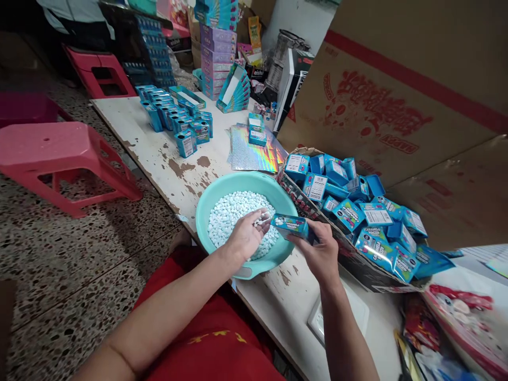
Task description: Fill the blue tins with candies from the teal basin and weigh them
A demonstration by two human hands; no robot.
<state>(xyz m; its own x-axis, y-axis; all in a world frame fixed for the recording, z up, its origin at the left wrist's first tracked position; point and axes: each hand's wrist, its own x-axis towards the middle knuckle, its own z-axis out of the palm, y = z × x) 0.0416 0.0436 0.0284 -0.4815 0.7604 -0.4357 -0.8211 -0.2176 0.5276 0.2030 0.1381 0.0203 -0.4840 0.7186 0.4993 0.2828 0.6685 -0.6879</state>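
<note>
My left hand (246, 233) is palm up over a turquoise basin (206, 233), its fingers curled into a cup with a few small white candies at them. Beside those fingertips is the window end of a small blue candy box (291, 224), where white shows through. My right hand (319, 246) grips this box from the right, holding it lying sideways above the basin's right rim. Many loose white candies (228, 211) fill the bottom of the basin; my left hand and forearm hide part of them.
Right of the basin, a carton (349, 259) is heaped with blue boxes. More boxes (174, 119) stand in rows on the worn white table (159, 164). Shiny sheets (242, 151) lie behind the basin. A white device (359, 307) sits under my right forearm; a pink stool (51, 143) stands left.
</note>
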